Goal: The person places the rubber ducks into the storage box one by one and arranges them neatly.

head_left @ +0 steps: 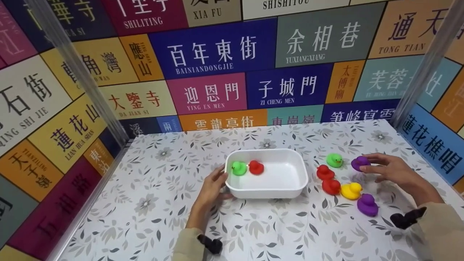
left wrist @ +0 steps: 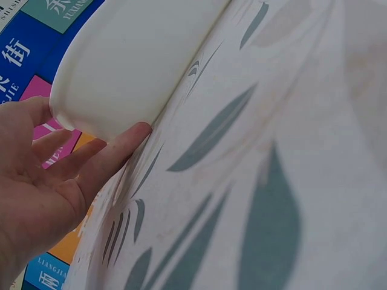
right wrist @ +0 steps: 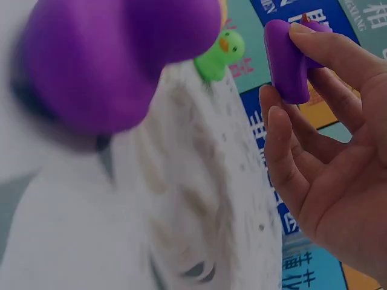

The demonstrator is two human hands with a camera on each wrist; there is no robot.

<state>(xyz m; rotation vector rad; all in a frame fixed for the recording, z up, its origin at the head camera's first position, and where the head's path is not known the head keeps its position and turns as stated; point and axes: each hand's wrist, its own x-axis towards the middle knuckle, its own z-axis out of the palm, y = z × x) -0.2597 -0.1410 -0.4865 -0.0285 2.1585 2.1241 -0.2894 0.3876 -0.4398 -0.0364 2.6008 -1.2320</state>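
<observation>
My right hand (head_left: 395, 170) pinches a purple rubber duck (head_left: 359, 164) between thumb and fingertips, just above the table at the right. In the right wrist view this purple duck (right wrist: 284, 63) is held clear of the surface. With fingers extended, my left hand (head_left: 214, 186) touches the left end of a white plastic tub (head_left: 270, 194); the left wrist view shows its fingertips against the tub's wall (left wrist: 133, 66). Inside the tub, at its left, sit a green duck (head_left: 239, 168) and a red duck (head_left: 256, 167).
Right of the tub lie a green duck (head_left: 334, 160), two red ducks, one at the front (head_left: 331, 187), a yellow duck (head_left: 351, 191) and another purple duck (head_left: 367, 205). A floral cloth (head_left: 268, 232) covers the table. Panels with printed signs (head_left: 214, 50) stand behind.
</observation>
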